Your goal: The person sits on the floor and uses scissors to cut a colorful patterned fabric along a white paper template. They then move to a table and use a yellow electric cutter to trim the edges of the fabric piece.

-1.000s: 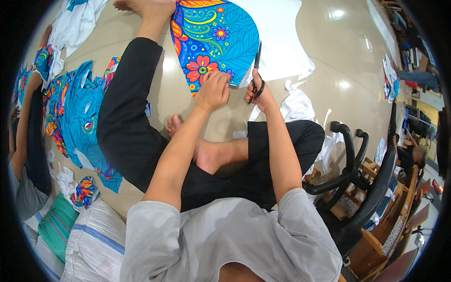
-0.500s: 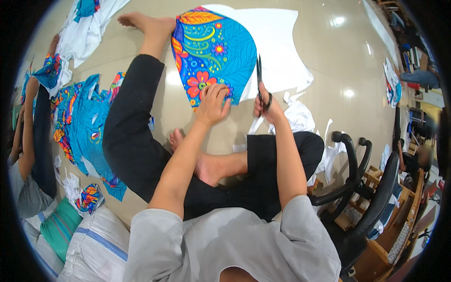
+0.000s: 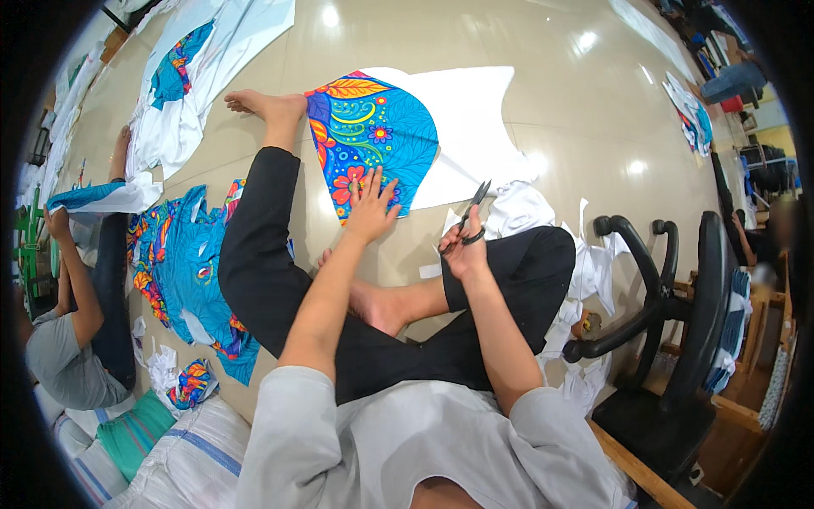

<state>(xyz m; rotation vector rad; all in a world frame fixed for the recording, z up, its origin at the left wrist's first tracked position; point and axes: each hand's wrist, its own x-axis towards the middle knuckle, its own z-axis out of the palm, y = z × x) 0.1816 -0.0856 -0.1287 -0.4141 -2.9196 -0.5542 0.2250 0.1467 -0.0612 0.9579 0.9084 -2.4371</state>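
From my station, I see the left hand [image 3: 370, 215] now spread, fingers apart, on the print [image 3: 390, 153]; the right hand [image 3: 465, 254], wrapped around the scissors [image 3: 477, 199], has tilted them away: cutting seems paused.

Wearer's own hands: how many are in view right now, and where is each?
2. The left hand is spread over the lower edge of the patterned fabric; the right hand, to its right, holds the black scissors. Neither is hidden.
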